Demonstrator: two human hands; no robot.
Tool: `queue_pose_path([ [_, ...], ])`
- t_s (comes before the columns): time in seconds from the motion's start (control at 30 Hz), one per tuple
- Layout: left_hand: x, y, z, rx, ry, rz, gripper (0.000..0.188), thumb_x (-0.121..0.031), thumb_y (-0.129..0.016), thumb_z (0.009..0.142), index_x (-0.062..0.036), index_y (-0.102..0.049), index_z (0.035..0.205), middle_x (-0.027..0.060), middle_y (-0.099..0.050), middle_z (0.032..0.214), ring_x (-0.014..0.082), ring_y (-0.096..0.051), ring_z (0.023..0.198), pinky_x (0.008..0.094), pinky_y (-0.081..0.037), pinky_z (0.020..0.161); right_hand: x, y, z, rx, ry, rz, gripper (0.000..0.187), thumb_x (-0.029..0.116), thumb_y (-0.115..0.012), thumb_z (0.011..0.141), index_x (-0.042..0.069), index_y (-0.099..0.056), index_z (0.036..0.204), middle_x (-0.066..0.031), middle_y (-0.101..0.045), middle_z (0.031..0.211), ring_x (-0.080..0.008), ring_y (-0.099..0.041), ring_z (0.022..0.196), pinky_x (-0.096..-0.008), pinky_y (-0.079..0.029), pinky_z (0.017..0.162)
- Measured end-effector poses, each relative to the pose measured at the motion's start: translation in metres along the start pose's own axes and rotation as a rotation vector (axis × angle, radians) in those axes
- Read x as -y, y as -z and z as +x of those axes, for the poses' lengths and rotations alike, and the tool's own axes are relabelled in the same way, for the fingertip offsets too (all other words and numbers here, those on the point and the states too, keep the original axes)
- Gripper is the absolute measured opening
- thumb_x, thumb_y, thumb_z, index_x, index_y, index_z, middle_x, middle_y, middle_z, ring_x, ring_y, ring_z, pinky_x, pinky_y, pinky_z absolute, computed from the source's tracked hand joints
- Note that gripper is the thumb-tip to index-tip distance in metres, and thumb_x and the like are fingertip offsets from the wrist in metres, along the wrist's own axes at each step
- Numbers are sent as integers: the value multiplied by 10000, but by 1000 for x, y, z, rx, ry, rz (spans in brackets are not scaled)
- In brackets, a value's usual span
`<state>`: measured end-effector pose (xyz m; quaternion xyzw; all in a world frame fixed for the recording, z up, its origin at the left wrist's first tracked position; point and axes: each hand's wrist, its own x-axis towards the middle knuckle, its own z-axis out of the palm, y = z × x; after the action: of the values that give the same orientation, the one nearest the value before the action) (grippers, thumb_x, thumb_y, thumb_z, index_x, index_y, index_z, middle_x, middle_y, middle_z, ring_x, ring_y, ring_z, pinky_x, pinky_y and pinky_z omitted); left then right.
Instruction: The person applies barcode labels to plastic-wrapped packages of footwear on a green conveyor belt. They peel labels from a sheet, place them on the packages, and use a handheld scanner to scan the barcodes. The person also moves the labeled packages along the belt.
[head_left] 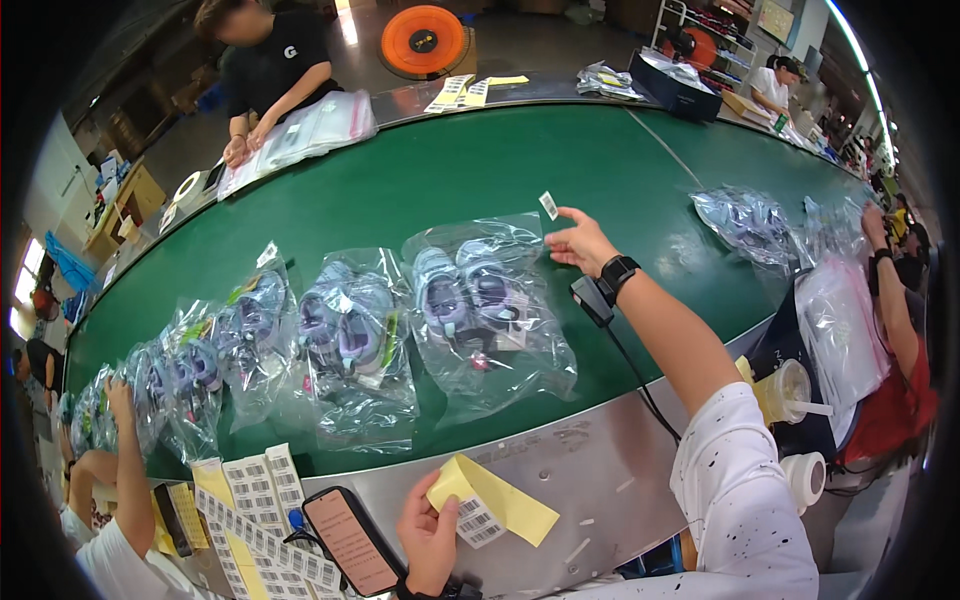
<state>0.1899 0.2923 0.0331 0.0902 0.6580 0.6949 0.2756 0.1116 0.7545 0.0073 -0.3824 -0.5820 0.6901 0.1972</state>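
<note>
My left hand [428,537], low in the middle, pinches a yellow-backed strip of barcode stickers [480,522]; the strip's yellow backing curls to the right. My right hand [582,243] is stretched out over the green conveyor belt [600,150]. At its index fingertip is one small white barcode sticker [548,206], apart from any bag. Just left of that hand lies a clear plastic bag [490,310] with a pair of light blue and lilac kids' shoes [445,300]. A white label shows beside the right shoe of the pair. Another bagged pair [350,320] lies further left.
More bagged shoes [180,375] line the belt's left, where a co-worker's hand [120,400] reaches. Bagged shoes [745,225] lie right, near another worker. On the metal edge are a phone [350,540], sticker sheets [265,510] and a corded black device [592,300]. A plastic cup [785,390] stands right.
</note>
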Motion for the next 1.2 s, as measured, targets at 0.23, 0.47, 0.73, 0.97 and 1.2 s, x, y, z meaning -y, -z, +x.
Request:
queue_pose_path([
  [0.23,3,-5,1,-26,2,35,405,36,-543,902,47,-455,1297,140,-634,1125,148,-634,985,246,-497,845,38,4,17,179,125,52,124,155,-674,858,75,-628,941,-34,-608,958,-136,-555,898,-284,-493,749],
  [0.47,2,-9,1,-16,7,80,399,29,-543,911,47,-452,1299,141,-638,1111,146,-635,977,241,-497,838,20,-28,33,208,109,-284,73,110,-682,794,84,-616,810,13,-593,759,-97,-549,688,-253,-459,611],
  [0.73,7,-12,0,-25,21,64,383,15,-542,919,43,-457,1293,141,-639,1106,141,-631,973,245,-488,843,3,-39,56,132,148,-341,61,60,-702,751,24,-653,749,-53,-640,752,-127,-611,646,-301,-537,608],
  [0.97,10,-14,1,-38,-39,99,373,5,-531,919,45,-465,1284,135,-651,1076,152,-652,897,242,-502,790,-15,-46,50,-68,576,-826,123,67,-612,708,34,-709,776,-196,-685,803,-369,-675,805,-438,-544,784],
  [1.2,-18,-28,-2,-16,104,244,357,-40,-541,955,24,-485,1302,148,-644,1122,183,-638,943,274,-501,826,-1,49,41,-340,537,-736,409,62,-583,725,19,-591,1132,-266,-654,941,-431,-634,915,-465,-524,819],
])
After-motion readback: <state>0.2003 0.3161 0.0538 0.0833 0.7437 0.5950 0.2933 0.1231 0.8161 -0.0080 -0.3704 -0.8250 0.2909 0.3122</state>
